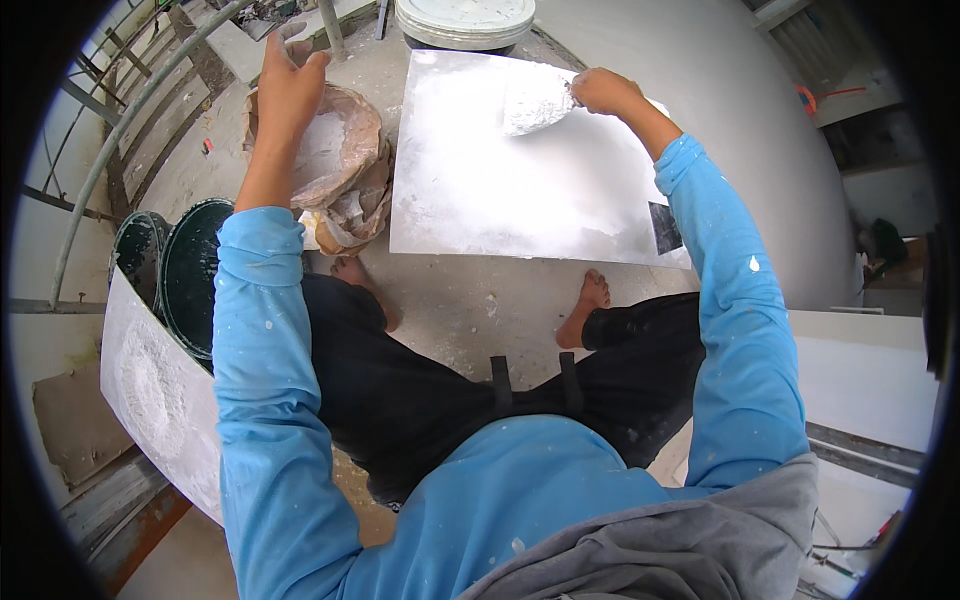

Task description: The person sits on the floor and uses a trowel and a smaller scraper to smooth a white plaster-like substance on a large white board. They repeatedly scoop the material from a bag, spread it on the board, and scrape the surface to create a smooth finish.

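Note:
My right hand (607,92) grips the handle of a putty knife (537,97) above the far part of a flat board (480,205). White paste or powder coats its broad blade. The board's surface is smeared white, with a dark patch by its right corner. My left hand (290,85) is raised over a torn brown paper bag (368,125), thumb and fingers apart, and nothing shows in it. White powder lies inside the bag, just left of the board.
Dark green buckets (190,265) stand at my left, beside a tilted board with white powder (155,385). A white lidded bucket (465,22) is beyond the work board. Metal railing (100,165) runs along the far left; a smooth pale wall (735,130) rises at right.

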